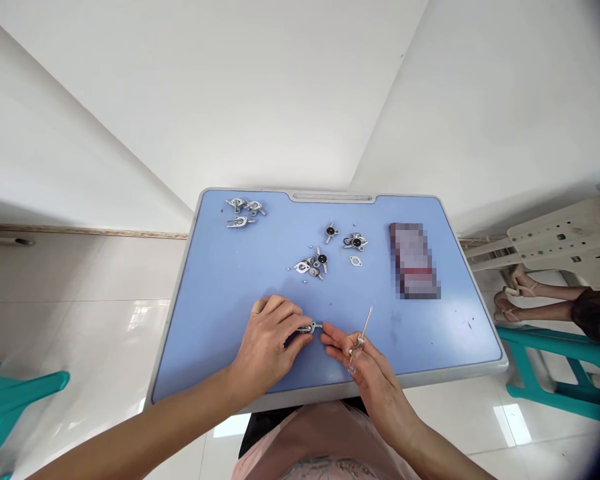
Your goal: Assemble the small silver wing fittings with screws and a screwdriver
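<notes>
Low over the front of the blue table (220,287), my left hand (273,340) pinches a small metal fitting (310,327) with a narrow tube end pointing right. My right hand (367,367) is closed on a screwdriver (365,328) with a clear handle, its shaft tilted up and away. The right fingertips reach the tube end of the fitting. Farther back lie loose metal parts (315,263), some with round black centres, beside small screws and a flat oval gasket (355,261). Several similar fittings (245,210) form a group at the back left.
A blurred rectangular object (414,260) lies on the right of the table. White walls stand behind. Green stools (560,373) flank the table on the floor, and a person's feet (517,293) show at the right near a pale perforated chair (565,233).
</notes>
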Demonstrator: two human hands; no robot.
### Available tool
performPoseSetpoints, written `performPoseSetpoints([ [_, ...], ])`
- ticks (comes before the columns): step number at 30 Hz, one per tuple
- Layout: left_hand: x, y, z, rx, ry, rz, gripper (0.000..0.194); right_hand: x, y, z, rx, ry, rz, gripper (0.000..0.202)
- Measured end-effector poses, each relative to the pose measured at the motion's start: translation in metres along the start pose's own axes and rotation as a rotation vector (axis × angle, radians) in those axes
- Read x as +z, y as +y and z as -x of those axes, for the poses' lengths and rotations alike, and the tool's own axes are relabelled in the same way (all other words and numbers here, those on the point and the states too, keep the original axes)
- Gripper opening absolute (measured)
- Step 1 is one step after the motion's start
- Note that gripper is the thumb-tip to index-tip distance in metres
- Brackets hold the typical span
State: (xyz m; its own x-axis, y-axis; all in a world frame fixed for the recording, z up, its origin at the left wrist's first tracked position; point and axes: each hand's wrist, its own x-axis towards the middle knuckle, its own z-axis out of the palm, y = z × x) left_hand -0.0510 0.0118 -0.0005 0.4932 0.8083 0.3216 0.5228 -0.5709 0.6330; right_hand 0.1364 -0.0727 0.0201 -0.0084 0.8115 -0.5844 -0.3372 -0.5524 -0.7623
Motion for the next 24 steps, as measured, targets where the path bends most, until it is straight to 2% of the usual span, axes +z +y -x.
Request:
performPoseSetpoints([
  [10, 0.005, 0.0024, 0.0042, 0.041, -0.043, 0.031, 0.018, 0.0063, -0.0026, 0.0007, 0.005, -0.071, -0.009, 0.03],
  [16, 0.0061, 0.0024, 0.0063, 0.048, 0.008, 0.028, 0.019, 0.0073, -0.0054, -0.0037, -0.005, -0.104, -0.02, 0.03],
  [20, 0.0052, 0.0034, 0.0057, 0.111, 0.052, -0.013, 0.027, 0.0062, -0.0061, -0.0059, 0.002, -0.115, -0.003, 0.029],
  [24, 0.0047, 0.0048, 0.0044, 0.159, 0.104, -0.075, 0.027, 0.0077, -0.008, -0.0066, -0.003, -0.114, 0.021, 0.026],
])
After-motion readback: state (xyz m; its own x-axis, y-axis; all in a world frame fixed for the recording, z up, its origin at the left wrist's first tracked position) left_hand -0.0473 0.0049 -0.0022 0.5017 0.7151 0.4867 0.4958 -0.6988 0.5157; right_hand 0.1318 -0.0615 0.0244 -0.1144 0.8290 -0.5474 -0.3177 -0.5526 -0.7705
